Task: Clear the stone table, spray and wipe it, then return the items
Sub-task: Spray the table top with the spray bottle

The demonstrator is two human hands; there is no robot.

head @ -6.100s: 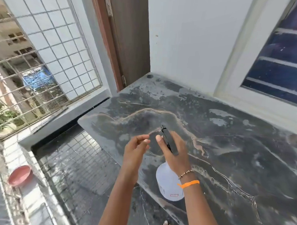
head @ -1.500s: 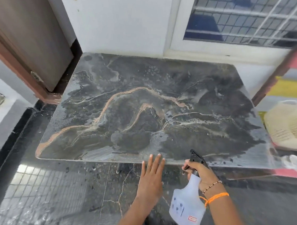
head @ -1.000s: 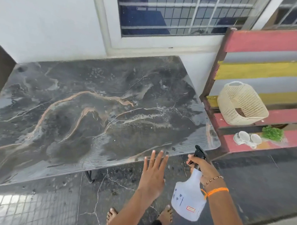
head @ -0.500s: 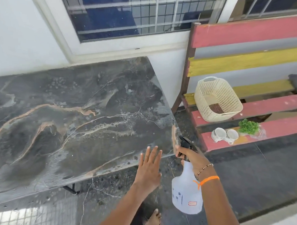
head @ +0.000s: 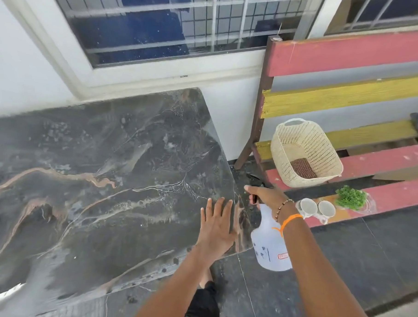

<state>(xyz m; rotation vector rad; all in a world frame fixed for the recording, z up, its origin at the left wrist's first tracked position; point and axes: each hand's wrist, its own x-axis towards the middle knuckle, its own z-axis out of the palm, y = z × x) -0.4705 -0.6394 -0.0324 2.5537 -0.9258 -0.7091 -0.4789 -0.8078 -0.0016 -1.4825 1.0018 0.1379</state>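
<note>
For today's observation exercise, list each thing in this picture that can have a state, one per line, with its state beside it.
stone table: bare of items, surface wet and streaked
spray bottle: upright, held off the table's right edge
right hand: closed on the spray bottle's trigger head
left hand: open, fingers spread, empty
basket: tipped on the bench, mouth facing the camera
two cups: on the bench, side by side
green plant: on the bench

Glossy veined stone table (head: 87, 177), translucent plastic spray bottle (head: 270, 245), painted wooden bench (head: 351, 56).
</note>
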